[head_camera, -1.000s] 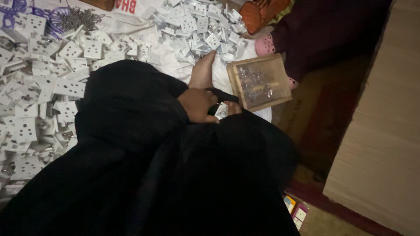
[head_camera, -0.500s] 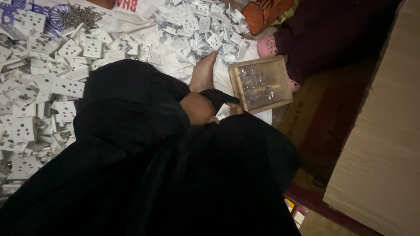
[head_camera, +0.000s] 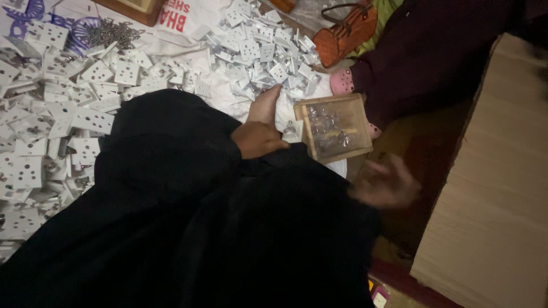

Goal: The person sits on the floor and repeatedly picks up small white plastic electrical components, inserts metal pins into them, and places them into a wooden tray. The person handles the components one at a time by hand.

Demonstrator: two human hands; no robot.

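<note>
My left hand [head_camera: 258, 140] comes out of a black sleeve and rests on my lap, its fingers closed on a small white plastic plate [head_camera: 293, 132]. Just right of it stands a small wooden box [head_camera: 302, 122] with shiny metal parts inside. My right hand [head_camera: 385, 182] is blurred, off to the right over the dark floor; its fingers look spread with nothing in them. A bare foot [head_camera: 266, 105] sticks out from my black garment [head_camera: 171, 188] toward the plates.
Several white socket plates [head_camera: 91, 74] cover the cloth at left and top. A heap of metal screws [head_camera: 114, 33] lies at the top left. Another person in dark maroon [head_camera: 434, 51] with pink shoes [head_camera: 342, 82] sits at right, beside an orange-brown handbag [head_camera: 345, 28]. Pale boards [head_camera: 496, 188] stand far right.
My right hand has swung away from my left hand to the right, past the wooden box. My left hand stays on my lap.
</note>
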